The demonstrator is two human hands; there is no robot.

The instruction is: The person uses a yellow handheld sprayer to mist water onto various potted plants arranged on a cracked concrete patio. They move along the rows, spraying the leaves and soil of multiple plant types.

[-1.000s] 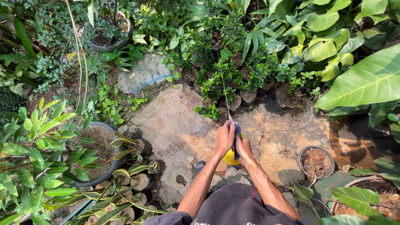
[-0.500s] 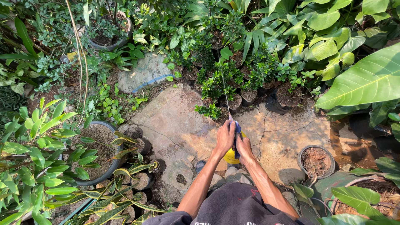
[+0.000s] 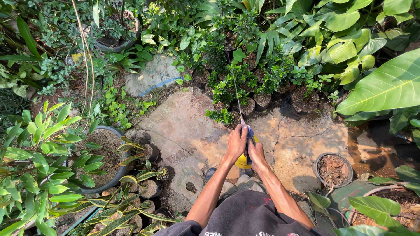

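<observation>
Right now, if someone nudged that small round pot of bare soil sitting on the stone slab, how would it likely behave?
The small round pot looks wider than it is tall, so it would probably slide rather than tip. It is filled with soil, so likely heavy for its size. The stone slab under it is cracked and uneven, so it may catch rather than glide smoothly.

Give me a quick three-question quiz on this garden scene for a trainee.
1. True or false: both hands grip the yellow sprayer.
2. The sprayer's wand points toward: A) small potted plants B) the big leaf C) the grey pot.
3. What fills the small round pot on the right of the stone slab?

Key: 1 true; 2 A; 3 dry soil and debris, no plant.
</observation>
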